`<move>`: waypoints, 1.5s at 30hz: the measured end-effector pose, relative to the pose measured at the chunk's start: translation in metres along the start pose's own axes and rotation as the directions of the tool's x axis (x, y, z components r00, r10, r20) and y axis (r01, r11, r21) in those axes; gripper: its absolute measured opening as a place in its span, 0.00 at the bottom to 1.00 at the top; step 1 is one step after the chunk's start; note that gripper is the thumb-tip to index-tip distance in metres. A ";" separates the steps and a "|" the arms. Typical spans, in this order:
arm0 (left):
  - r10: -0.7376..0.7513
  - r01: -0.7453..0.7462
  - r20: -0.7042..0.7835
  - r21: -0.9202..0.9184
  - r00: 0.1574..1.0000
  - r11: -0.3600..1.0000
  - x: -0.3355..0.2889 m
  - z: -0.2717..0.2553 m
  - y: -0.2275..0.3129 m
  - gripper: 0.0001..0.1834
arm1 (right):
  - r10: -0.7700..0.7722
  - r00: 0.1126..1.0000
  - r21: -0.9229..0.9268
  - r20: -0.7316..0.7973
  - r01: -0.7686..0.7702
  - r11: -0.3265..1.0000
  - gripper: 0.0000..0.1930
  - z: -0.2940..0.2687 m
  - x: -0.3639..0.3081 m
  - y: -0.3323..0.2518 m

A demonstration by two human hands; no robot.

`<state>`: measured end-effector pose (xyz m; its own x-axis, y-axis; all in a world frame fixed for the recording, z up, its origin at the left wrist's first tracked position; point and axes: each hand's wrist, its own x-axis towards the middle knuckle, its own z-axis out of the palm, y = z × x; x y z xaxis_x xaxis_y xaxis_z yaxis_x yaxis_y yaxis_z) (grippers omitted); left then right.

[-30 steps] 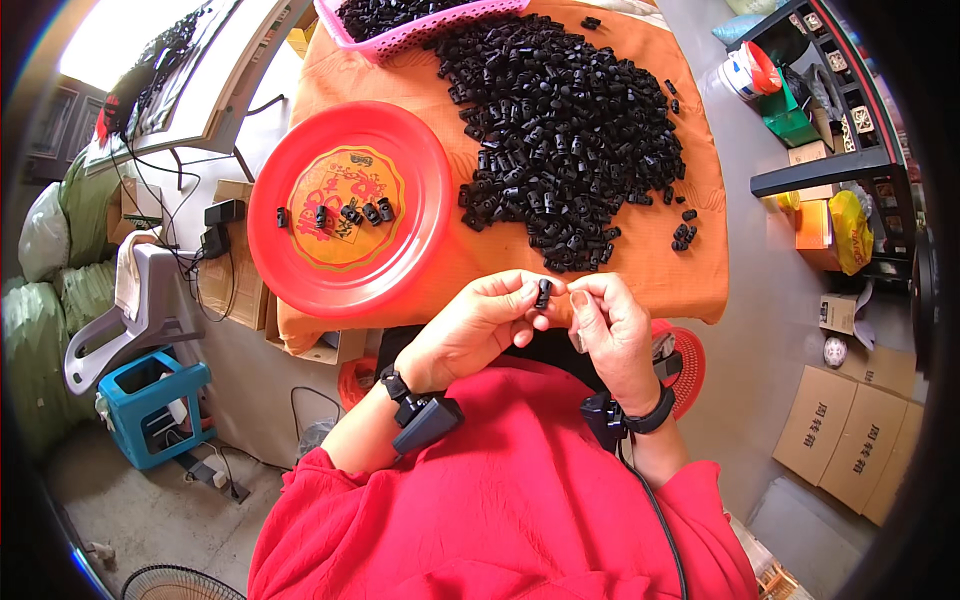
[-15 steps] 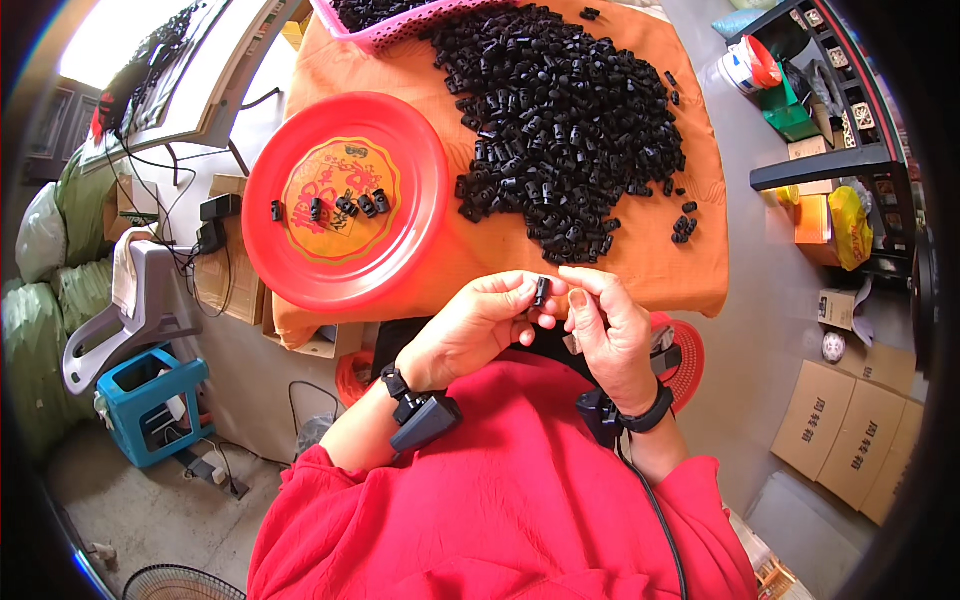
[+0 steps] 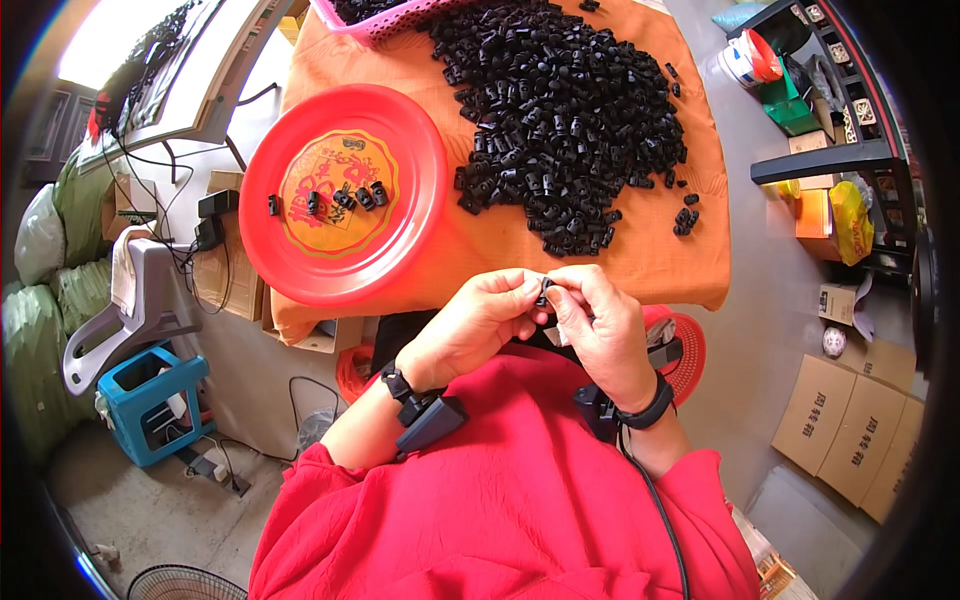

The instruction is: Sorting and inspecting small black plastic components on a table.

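Note:
Close in front of my body, just past the near edge of the orange-covered table [image 3: 500, 262], both hands meet at one small black plastic cord lock [image 3: 544, 291]. My left hand [image 3: 478, 318] is closed, pinching it between thumb and fingers. Thumb and forefinger of my right hand [image 3: 606, 322] press on it from the right, hiding part of it. A small pale bit shows under the right fingers; I cannot make out what it is. Beyond my hands spreads a large heap of similar cord locks [image 3: 570, 120]. Several more lie on a round red plastic tray [image 3: 412, 215] at the left.
A pink basket [image 3: 375, 30] of black pieces stands at the table's far edge. Left of the table are a blue stool [image 3: 150, 400] and a grey plastic chair [image 3: 140, 300]. Cardboard boxes [image 3: 845, 430] lie right, below a dark shelf [image 3: 830, 165]. A cable trails from my right wrist.
My right hand has moved left, and its thumb and forefinger have closed on the cord lock. The left hand stays in place with its pinch.

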<state>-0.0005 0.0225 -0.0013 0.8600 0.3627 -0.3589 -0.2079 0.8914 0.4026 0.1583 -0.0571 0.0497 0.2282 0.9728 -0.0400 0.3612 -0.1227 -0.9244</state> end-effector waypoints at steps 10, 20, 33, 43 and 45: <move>-0.021 0.022 0.008 -0.045 1.000 0.999 0.002 -0.004 -0.004 0.10 | 0.096 0.995 0.126 0.009 -0.096 0.987 0.02 0.000 0.000 -0.003; -0.038 0.039 0.021 -0.064 0.999 0.997 0.003 -0.006 -0.006 0.11 | 0.160 0.984 0.153 0.074 -0.169 0.974 0.04 -0.001 0.001 -0.003; -0.051 0.051 -0.006 -0.063 0.999 0.997 0.001 -0.005 -0.009 0.10 | 0.144 0.987 0.093 0.072 -0.150 0.984 0.03 -0.002 0.000 -0.001; -0.028 0.028 0.000 -0.111 1.000 0.993 0.000 -0.002 -0.010 0.11 | 0.152 0.984 0.074 0.087 -0.159 0.985 0.03 -0.003 0.002 -0.006; -0.012 0.011 -0.010 -0.104 1.000 0.994 0.001 -0.001 -0.011 0.11 | 0.127 0.992 0.075 0.013 -0.128 0.989 0.03 0.001 0.002 -0.003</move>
<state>0.0021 0.0131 -0.0070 0.8578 0.3544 -0.3723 -0.2457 0.9189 0.3086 0.1569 -0.0548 0.0523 0.2602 0.9518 -0.1624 0.2597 -0.2310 -0.9376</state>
